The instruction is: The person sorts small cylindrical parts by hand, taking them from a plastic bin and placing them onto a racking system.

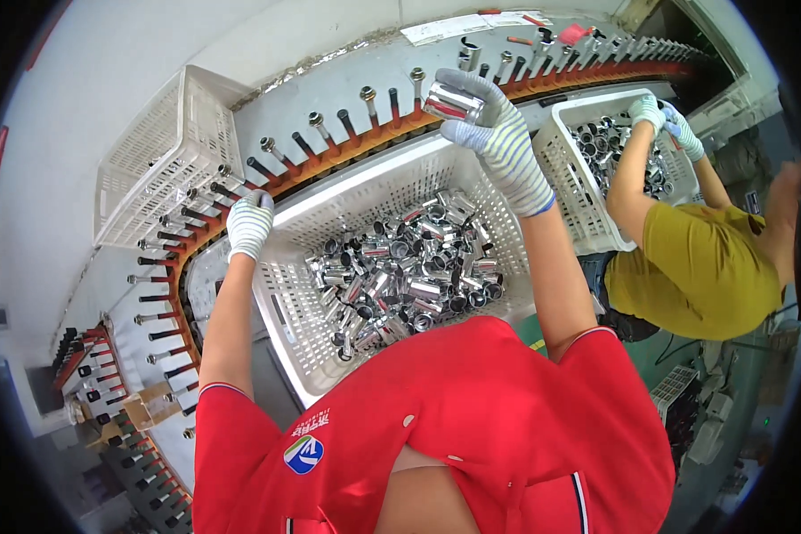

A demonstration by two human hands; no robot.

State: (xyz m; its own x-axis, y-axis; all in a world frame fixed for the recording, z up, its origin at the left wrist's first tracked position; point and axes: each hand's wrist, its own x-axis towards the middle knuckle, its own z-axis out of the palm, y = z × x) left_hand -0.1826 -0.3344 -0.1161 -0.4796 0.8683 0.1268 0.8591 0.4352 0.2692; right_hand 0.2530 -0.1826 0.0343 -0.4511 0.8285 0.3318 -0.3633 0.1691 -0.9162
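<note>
My right hand, in a striped knitted glove with grey fingers, is raised over the far right corner of a white plastic basket. Its fingers are closed round a shiny chrome sleeve that reflects red. At the basket's far left corner, my left hand, gloved alike, is closed against the orange conveyor, beside its upright pegs. Whatever its fingertips grip is hidden. Many loose chrome sleeves lie jumbled inside the basket in front of me.
The pegged conveyor curves past the basket's far side and down the left. A white crate stands beyond it. To the right, a co-worker in a yellow-green shirt reaches into another basket of chrome parts. A second pegged line stands lower left.
</note>
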